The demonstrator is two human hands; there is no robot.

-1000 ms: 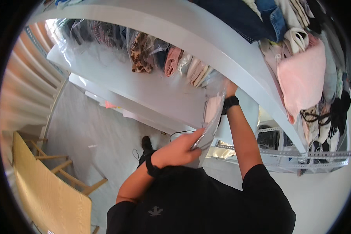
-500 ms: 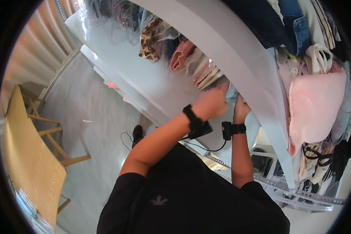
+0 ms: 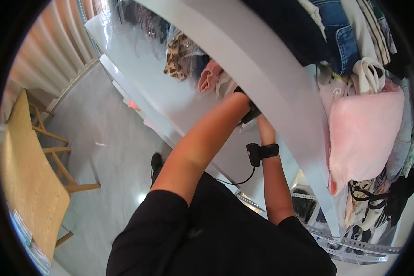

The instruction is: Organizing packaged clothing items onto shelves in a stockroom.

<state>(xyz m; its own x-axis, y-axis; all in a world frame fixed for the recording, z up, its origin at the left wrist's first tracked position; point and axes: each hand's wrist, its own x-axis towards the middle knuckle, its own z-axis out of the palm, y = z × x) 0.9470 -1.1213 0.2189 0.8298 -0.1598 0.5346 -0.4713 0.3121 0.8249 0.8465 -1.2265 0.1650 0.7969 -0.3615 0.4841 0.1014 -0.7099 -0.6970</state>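
Both my arms reach in under the edge of a white upper shelf (image 3: 262, 78), over a white lower shelf (image 3: 142, 76). My left forearm (image 3: 207, 133) ends at a black wrist strap (image 3: 250, 112) by the shelf edge; the hand beyond it is hidden. Of my right hand (image 3: 265, 129) only the part near the wrist shows, its fingers covered by the shelf. What either hand touches cannot be seen. Left of my left wrist, a folded pink garment (image 3: 209, 77) and a leopard-print garment (image 3: 173, 60) lie in a row, some in clear plastic.
Folded clothes fill the upper shelf at the right, among them a fluffy pink piece (image 3: 365, 135) and blue jeans (image 3: 346, 46). A wooden table (image 3: 32, 184) stands at the left on grey floor. A black cable (image 3: 244, 181) runs from my right wrist strap.
My left hand has pushed farther forward, out of sight under the upper shelf. The light-blue cloth that was between my hands is now hidden. My right hand has shifted slightly left in view.
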